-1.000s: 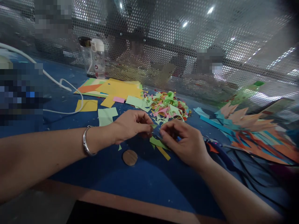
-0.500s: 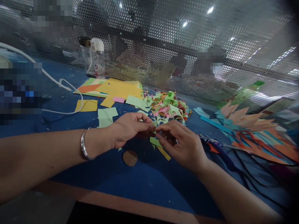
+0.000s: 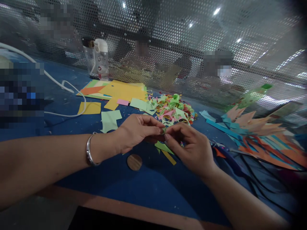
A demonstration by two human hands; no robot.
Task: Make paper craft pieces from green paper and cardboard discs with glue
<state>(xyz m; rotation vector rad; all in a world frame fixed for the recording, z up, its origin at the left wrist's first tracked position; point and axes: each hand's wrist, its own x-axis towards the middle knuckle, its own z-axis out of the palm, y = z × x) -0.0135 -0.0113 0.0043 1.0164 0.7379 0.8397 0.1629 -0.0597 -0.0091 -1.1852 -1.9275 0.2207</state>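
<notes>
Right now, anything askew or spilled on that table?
Two things: a thin white cable loops across a yellow paper piece instead of lying clear, and paper offcuts spread in a loose heap, no container visible. No clear damage.

Dim light; overhead lamps (image 3: 216, 11) glaring; right edge dark, blurred.

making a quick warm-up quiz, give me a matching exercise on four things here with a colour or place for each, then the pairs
1. green bit
2. disc
3. bracelet
4. white-capped bottle

A. silver
B. standing near the mesh
C. pinched in the left hand
D. brown

Pairs: 1-C, 2-D, 3-A, 4-B
</notes>
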